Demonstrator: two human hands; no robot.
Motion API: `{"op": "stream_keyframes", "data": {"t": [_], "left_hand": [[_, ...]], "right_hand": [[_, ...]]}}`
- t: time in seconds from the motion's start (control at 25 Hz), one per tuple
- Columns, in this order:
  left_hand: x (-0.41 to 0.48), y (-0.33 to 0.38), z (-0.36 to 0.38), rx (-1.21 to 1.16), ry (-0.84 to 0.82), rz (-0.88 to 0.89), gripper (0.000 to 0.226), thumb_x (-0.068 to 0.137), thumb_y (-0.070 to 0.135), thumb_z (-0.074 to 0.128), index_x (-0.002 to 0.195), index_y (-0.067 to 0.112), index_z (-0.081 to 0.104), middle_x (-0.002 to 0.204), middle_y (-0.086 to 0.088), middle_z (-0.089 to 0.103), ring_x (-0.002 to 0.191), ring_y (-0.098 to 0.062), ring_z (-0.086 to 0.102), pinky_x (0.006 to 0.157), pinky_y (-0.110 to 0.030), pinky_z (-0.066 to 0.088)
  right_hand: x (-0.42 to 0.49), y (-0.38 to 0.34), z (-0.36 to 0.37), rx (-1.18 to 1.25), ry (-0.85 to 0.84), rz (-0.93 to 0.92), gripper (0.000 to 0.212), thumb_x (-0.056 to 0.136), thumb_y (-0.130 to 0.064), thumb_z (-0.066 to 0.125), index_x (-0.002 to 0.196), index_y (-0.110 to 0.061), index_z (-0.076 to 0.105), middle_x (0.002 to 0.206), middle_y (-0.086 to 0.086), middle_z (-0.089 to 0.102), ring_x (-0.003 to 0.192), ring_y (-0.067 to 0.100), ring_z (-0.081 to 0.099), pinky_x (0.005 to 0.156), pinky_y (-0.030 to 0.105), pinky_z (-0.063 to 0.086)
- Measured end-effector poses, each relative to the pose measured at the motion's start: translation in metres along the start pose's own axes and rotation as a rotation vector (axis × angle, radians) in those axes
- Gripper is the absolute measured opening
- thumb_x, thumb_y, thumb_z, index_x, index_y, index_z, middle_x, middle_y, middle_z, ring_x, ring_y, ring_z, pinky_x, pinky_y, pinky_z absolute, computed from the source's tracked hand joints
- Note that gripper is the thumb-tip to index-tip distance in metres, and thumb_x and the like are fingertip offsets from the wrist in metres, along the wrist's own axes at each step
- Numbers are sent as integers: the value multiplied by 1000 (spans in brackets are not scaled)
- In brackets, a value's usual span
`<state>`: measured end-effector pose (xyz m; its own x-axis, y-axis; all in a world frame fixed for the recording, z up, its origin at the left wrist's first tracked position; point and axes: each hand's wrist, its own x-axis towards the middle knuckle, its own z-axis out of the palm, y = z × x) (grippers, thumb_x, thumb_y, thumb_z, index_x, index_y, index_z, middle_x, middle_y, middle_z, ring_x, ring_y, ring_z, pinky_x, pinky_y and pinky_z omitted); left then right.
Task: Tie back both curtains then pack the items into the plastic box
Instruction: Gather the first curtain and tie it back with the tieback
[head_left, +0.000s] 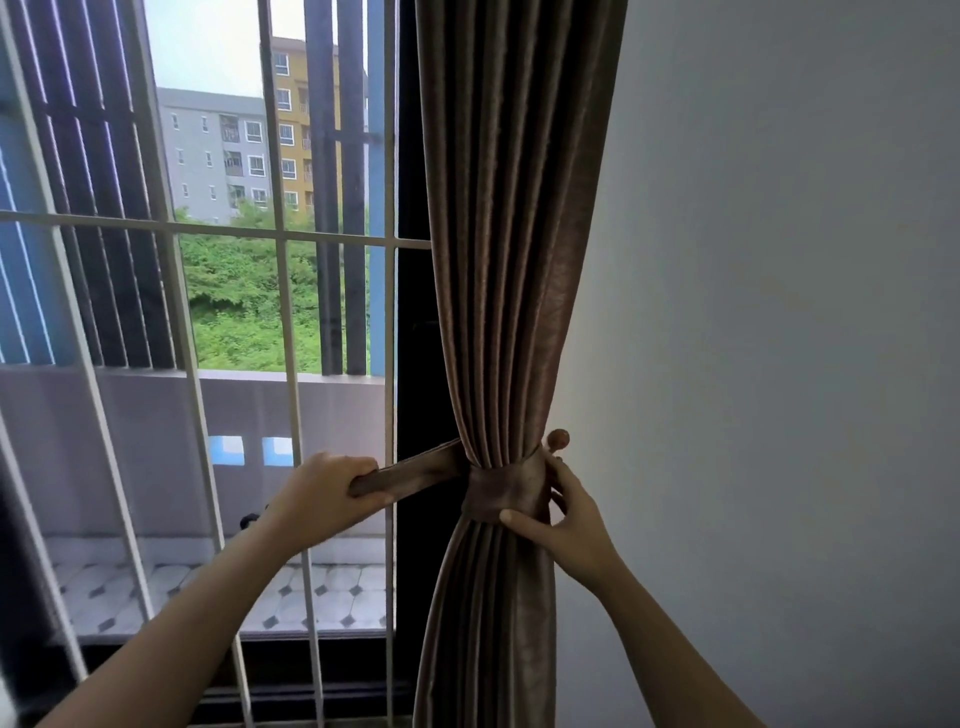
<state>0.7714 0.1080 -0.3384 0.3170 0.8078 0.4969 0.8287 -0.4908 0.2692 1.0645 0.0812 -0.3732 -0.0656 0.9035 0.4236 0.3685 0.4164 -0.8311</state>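
Two hands, one curtain, one tieback. Left of the curtain (509, 260), white window bars (280, 239); in front of them the left hand (322, 493) grips the free end of the tieback (415, 475), fingers curled round it, strap taut. Curtain is brown, pleated, slightly shiny, cinched at the waist by the matching brown band. On the curtain's right edge the right hand (566, 519) pinches the wrapped band, thumb in front. One round knob (558, 439) sits just above that hand, against the curtain. Grey wall (779, 312) lies right of the curtain.

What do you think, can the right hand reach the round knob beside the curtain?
Probably yes: the right hand holds the tieback band just below the knob, and nothing lies between them.
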Motion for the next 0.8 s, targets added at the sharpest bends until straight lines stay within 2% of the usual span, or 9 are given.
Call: {"op": "stream_keyframes", "data": {"t": [0.08,0.16,0.24,0.28,0.36,0.52,0.68,0.72,0.8], "left_hand": [[-24,19,6,5,-24,33,36,78,52,58,66,19,59,48,15,45,43,2,43,46,-17,37],[-44,51,20,-11,-59,45,52,76,64,36,70,17,58,54,12,50,47,-3,46,51,-23,45],[-51,90,35,-28,-67,80,50,83,61,27,72,19,53,60,10,52,51,-8,49,55,-26,46],[-49,109,41,-97,-86,85,44,88,55,31,73,19,52,62,9,54,53,-9,52,55,-25,46],[-33,131,49,-296,-114,41,33,95,39,42,77,14,57,68,2,61,57,-12,59,57,-25,49],[6,149,58,-494,-96,-117,26,92,24,54,80,3,64,71,-10,65,64,-22,64,57,-26,50],[16,158,68,-654,-99,-267,21,85,12,51,68,4,61,69,-5,66,73,-25,68,73,-41,57],[16,157,70,-659,-101,-289,23,85,11,49,65,11,60,68,-3,66,75,-25,68,76,-42,57],[17,156,77,-633,-48,-273,20,88,12,50,74,18,63,77,0,68,78,-18,67,78,-40,57]], "right_hand": [[0,-2,-3,-52,21,-13,69,70,-32,80,126,-37,40,124,-15,51,115,1,49,90,4,36],[4,-8,-5,-120,-21,-21,64,70,-34,81,122,-36,44,116,-11,51,111,7,50,83,1,37],[5,-12,-9,-34,-136,26,52,71,-33,72,118,-39,49,114,-9,52,112,13,53,87,9,42],[4,-13,-13,77,-191,59,46,73,-27,62,116,-40,52,115,-7,55,112,15,55,91,16,45],[-1,-12,-25,284,-244,129,51,71,-14,48,117,-33,56,121,1,60,113,17,58,98,28,47],[-22,1,-41,410,-288,171,73,57,-24,59,130,-21,51,135,1,55,121,21,56,101,37,45],[-40,6,-47,181,-329,131,73,67,-33,74,134,-29,46,131,-9,55,113,12,59,87,27,52],[-42,6,-46,55,-323,90,77,68,-35,78,136,-30,43,131,-11,53,112,10,58,86,22,51],[-40,9,-43,-318,-208,-55,76,68,-38,75,136,-29,42,132,-14,44,110,3,52,87,11,46]]}}
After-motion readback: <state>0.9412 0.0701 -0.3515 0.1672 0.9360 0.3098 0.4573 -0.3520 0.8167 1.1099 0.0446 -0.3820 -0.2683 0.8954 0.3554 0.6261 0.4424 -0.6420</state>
